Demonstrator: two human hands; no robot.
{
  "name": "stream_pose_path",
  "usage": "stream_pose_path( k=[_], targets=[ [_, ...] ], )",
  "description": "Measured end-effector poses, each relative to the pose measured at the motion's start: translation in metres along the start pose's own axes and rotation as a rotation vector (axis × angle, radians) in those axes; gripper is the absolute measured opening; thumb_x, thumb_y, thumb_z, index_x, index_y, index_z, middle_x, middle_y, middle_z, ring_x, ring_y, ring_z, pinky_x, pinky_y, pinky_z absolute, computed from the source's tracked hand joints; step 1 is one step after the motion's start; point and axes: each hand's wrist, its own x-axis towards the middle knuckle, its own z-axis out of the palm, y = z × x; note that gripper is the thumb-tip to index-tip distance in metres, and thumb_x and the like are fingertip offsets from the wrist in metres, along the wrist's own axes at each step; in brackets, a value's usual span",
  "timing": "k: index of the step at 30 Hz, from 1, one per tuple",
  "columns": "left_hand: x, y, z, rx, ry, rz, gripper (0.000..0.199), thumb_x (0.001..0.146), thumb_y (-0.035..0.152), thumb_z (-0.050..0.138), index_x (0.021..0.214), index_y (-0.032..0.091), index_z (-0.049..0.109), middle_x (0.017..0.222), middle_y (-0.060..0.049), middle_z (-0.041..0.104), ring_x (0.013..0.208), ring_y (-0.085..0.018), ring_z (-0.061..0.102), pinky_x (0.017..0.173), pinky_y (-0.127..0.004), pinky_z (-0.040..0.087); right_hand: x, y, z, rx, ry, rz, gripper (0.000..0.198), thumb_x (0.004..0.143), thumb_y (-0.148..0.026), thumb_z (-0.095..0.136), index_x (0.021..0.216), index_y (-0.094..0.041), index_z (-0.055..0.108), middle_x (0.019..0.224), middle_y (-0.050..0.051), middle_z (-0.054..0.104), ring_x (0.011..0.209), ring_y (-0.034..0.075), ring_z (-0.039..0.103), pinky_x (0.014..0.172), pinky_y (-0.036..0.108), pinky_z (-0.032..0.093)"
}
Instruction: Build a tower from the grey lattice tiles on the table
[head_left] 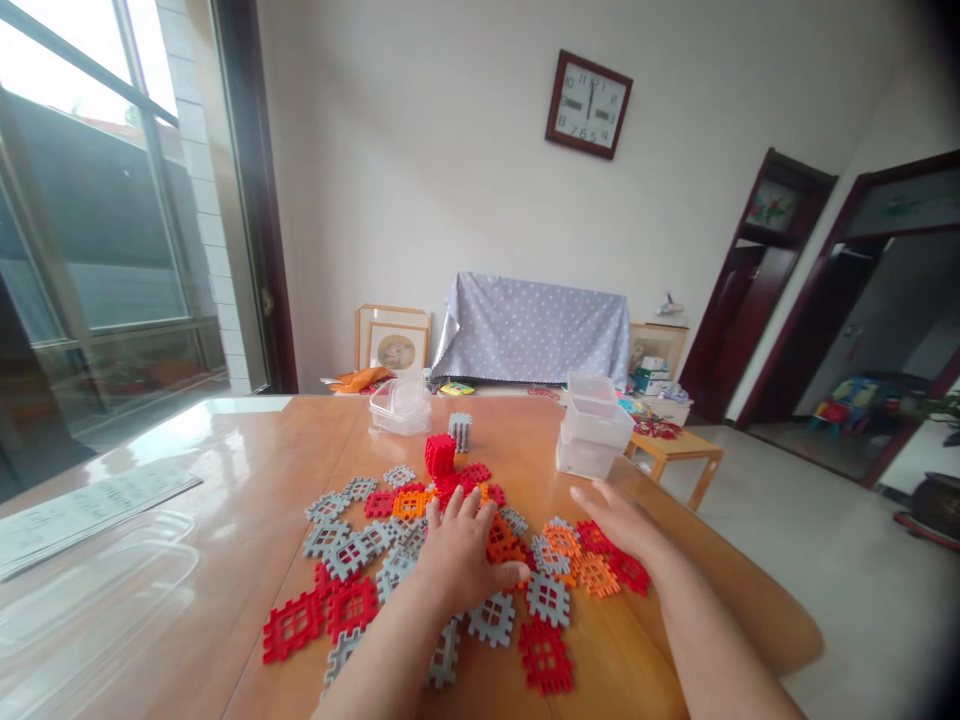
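The left hand (461,555) is over the middle of the pieces (375,538), palm down, fingers spread wide; I cannot tell if it grips one. The right hand (619,520) is stretched out, rather flat, near the right edge of the table (255,460), and no thing is seen in it. The red stack (440,455) stands just beyond the left fingertips, the grey stack (460,432) behind it, nearer to the far edge. A wide strip of table lies between the pieces and the papers (97,515) at left.
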Motion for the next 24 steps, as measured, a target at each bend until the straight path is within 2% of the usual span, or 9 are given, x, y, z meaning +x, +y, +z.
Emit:
stream_pose_path(
  k=[3,6,8,10,13,16,18,21,24],
  targets=[
    [-0.006,0.011,0.004,-0.008,-0.093,0.141,0.113,0.062,0.086,0.062,0.157,0.031,0.034,0.168,-0.007,0.020,0.155,-0.041,0.003,0.120,-0.068,-0.006,-0.020,0.008,0.011,-0.133,-0.002,0.074,0.104,0.075,-0.087,0.052,0.155,-0.023,0.038,0.163,0.017,0.033,0.154,0.040,0.016,0.121,0.057,0.015],
    [-0.010,0.018,0.009,0.001,-0.193,0.232,0.122,0.055,0.084,0.069,0.159,0.035,0.027,0.169,-0.006,0.016,0.154,-0.042,-0.003,0.117,-0.070,-0.013,-0.034,0.004,0.030,-0.244,-0.096,0.008,0.104,0.074,-0.087,0.053,0.158,-0.030,0.032,0.167,0.013,0.026,0.155,0.039,0.010,0.122,0.060,0.007],
    [-0.011,0.018,0.012,0.015,-0.205,0.250,0.124,0.055,0.082,0.070,0.160,0.034,0.025,0.169,-0.006,0.015,0.154,-0.041,-0.006,0.116,-0.070,-0.015,-0.039,-0.003,0.043,-0.317,-0.094,-0.037,0.104,0.073,-0.086,0.058,0.158,-0.032,0.033,0.168,0.011,0.023,0.155,0.041,0.010,0.122,0.061,0.004],
    [-0.011,0.016,0.013,0.033,-0.188,0.241,0.122,0.057,0.082,0.069,0.160,0.033,0.027,0.169,-0.008,0.015,0.154,-0.040,-0.008,0.117,-0.069,-0.015,-0.041,-0.010,0.052,-0.347,-0.086,-0.090,0.101,0.073,-0.083,0.060,0.157,-0.032,0.035,0.167,0.010,0.025,0.154,0.041,0.014,0.122,0.058,0.007],
    [-0.009,0.010,0.015,0.051,-0.153,0.204,0.117,0.059,0.081,0.066,0.158,0.030,0.033,0.168,-0.010,0.016,0.154,-0.040,-0.009,0.117,-0.070,-0.013,-0.038,-0.020,0.057,-0.326,-0.089,-0.203,0.088,0.080,-0.073,0.062,0.154,-0.029,0.042,0.161,0.011,0.039,0.148,0.039,0.031,0.120,0.051,0.021],
    [-0.006,0.006,0.018,0.046,-0.129,0.183,0.112,0.061,0.080,0.065,0.157,0.030,0.035,0.168,-0.009,0.018,0.154,-0.040,-0.008,0.117,-0.070,-0.010,-0.030,-0.027,0.060,-0.294,-0.053,-0.319,0.065,0.085,-0.056,0.063,0.143,-0.028,0.056,0.144,0.011,0.057,0.135,0.033,0.049,0.113,0.044,0.033],
    [-0.005,0.005,0.019,0.042,-0.118,0.173,0.109,0.062,0.079,0.064,0.157,0.031,0.036,0.168,-0.009,0.019,0.155,-0.039,-0.006,0.118,-0.069,-0.010,-0.024,-0.030,0.063,-0.253,-0.016,-0.359,0.054,0.084,-0.048,0.065,0.134,-0.027,0.064,0.131,0.010,0.064,0.128,0.031,0.054,0.111,0.041,0.037],
    [-0.005,0.005,0.018,0.032,-0.118,0.154,0.107,0.064,0.079,0.063,0.156,0.031,0.038,0.168,-0.009,0.020,0.155,-0.040,-0.002,0.119,-0.067,-0.011,-0.013,-0.033,0.066,-0.075,-0.011,-0.320,0.050,0.077,-0.041,0.073,0.124,-0.025,0.069,0.124,0.009,0.064,0.126,0.029,0.055,0.110,0.038,0.038],
    [-0.005,0.005,0.017,0.013,-0.126,0.141,0.107,0.064,0.078,0.062,0.156,0.030,0.038,0.167,-0.009,0.022,0.155,-0.040,0.001,0.120,-0.067,-0.010,-0.002,-0.034,0.065,0.079,-0.056,-0.238,0.053,0.075,-0.045,0.074,0.122,-0.021,0.068,0.124,0.009,0.065,0.120,0.027,0.059,0.104,0.036,0.045]
  ],
)
